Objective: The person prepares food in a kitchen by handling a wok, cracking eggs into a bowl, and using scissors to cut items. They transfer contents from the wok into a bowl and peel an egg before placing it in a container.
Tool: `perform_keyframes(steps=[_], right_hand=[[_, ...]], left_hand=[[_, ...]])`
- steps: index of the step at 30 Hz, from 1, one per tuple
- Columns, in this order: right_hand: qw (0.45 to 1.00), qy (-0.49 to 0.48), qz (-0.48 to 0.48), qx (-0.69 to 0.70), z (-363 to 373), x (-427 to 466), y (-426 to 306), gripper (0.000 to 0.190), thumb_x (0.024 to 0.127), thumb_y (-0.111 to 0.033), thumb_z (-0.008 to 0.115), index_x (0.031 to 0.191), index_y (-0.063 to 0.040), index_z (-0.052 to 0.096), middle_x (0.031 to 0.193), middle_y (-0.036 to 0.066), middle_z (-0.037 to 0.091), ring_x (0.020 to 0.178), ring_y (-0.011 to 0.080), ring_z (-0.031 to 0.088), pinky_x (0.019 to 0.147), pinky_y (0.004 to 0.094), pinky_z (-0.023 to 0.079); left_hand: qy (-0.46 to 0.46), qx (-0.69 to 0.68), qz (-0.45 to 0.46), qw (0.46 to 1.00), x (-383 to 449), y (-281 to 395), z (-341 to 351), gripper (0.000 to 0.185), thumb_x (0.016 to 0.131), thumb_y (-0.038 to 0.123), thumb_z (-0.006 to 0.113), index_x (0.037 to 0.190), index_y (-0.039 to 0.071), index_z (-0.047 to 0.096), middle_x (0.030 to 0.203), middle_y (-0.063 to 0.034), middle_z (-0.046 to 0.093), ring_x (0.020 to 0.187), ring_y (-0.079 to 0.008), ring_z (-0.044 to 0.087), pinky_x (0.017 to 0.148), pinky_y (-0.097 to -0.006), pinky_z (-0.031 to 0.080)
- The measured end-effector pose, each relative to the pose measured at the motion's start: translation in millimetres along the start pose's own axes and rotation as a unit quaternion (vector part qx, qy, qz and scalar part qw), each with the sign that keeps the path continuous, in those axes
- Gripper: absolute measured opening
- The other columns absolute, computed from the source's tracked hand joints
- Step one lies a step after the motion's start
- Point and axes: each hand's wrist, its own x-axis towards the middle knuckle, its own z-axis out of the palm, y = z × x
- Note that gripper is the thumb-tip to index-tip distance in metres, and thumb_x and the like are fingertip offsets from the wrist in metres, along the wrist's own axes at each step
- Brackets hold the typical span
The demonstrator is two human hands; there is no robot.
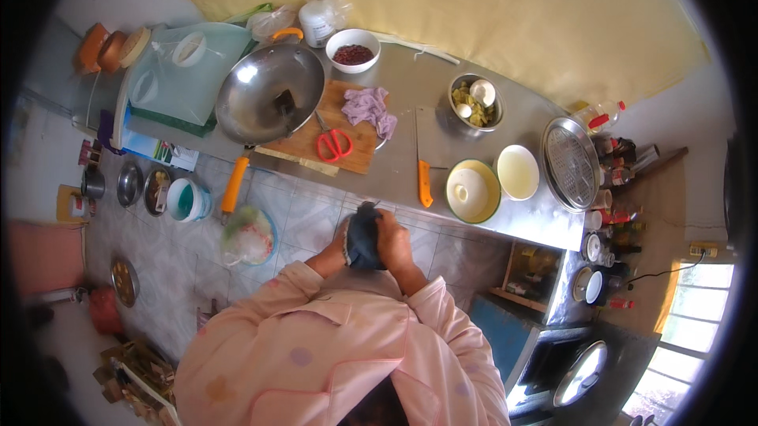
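My left hand (335,253) and my right hand (395,243) both grip a dark blue cloth (362,242), bunched up close to my body in front of the counter's edge. The fingers of the left hand are partly hidden behind the cloth. Beyond them on the counter is a wooden cutting board (355,156) with red-handled scissors (334,145) and a crumpled purple cloth (368,107). A large wok (260,94) with a spatula (286,107) in it overlaps the board's left side. To the right lies a knife with an orange handle (424,183).
The steel counter (408,82) holds a white bowl of dark red beans (353,55), a metal bowl (500,124) with greenish pieces, an enamel bowl (474,213), a white bowl (517,172) and a steamer tray (571,159). A white bucket (204,198) and a bagged basin (249,242) stand on the tiled floor.
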Motion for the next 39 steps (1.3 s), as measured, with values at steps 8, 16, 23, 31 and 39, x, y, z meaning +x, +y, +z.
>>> perform_keyframes(steps=[8, 16, 23, 31, 39], right_hand=[[0.970, -0.029, 0.074, 0.229, 17, 28, 4, 0.031, 0.091, -0.019, 0.065, 0.116, -0.002, 0.060, 0.093, 0.018, 0.068, 0.083, 0.0262, 0.067, 0.074, 0.0342, 0.051], [0.978, -0.044, 0.174, 0.103, 23, 49, 2, 0.035, 0.092, -0.032, 0.064, 0.106, 0.000, 0.064, 0.083, 0.018, 0.068, 0.075, 0.0210, 0.065, 0.069, 0.0341, 0.050], [0.824, -0.032, 0.298, 0.481, 16, 58, 33, 0.044, 0.104, -0.039, 0.039, 0.121, -0.002, 0.057, 0.111, 0.011, 0.065, 0.096, 0.0217, 0.064, 0.086, 0.0343, 0.051], [0.798, -0.067, 0.109, 0.589, 8, 67, 4, 0.046, 0.101, -0.038, 0.045, 0.134, -0.006, 0.047, 0.133, 0.015, 0.054, 0.123, 0.0311, 0.052, 0.109, 0.0478, 0.037], [0.856, 0.104, 0.106, 0.496, 37, 112, -47, 0.019, 0.086, 0.001, 0.069, 0.091, -0.008, 0.052, 0.084, 0.000, 0.056, 0.072, 0.0082, 0.054, 0.065, 0.0233, 0.047]], left_hand=[[-0.070, -0.081, -0.214, 0.971, 34, 85, -50, 0.034, 0.087, 0.017, 0.062, 0.120, 0.009, 0.054, 0.096, -0.0009, 0.062, 0.083, -0.0095, 0.059, 0.067, -0.0212, 0.044], [0.165, 0.355, 0.062, 0.918, 97, 30, -86, 0.025, 0.078, 0.007, 0.068, 0.103, 0.005, 0.064, 0.111, -0.0138, 0.060, 0.100, -0.0275, 0.058, 0.084, -0.0384, 0.047], [0.106, 0.564, 0.149, 0.805, 116, 13, -108, 0.037, 0.072, 0.014, 0.076, 0.107, 0.009, 0.063, 0.127, -0.0150, 0.050, 0.116, -0.0415, 0.044, 0.100, -0.0517, 0.033], [0.214, -0.059, 0.045, 0.974, 89, 77, -83, 0.010, 0.095, 0.004, 0.056, 0.093, 0.004, 0.047, 0.093, -0.0104, 0.059, 0.085, -0.0200, 0.065, 0.075, -0.0337, 0.056], [0.131, -0.215, -0.040, 0.967, 65, 125, -57, 0.015, 0.093, 0.001, 0.060, 0.094, 0.002, 0.045, 0.084, -0.0071, 0.058, 0.075, -0.0149, 0.066, 0.070, -0.0264, 0.056]])
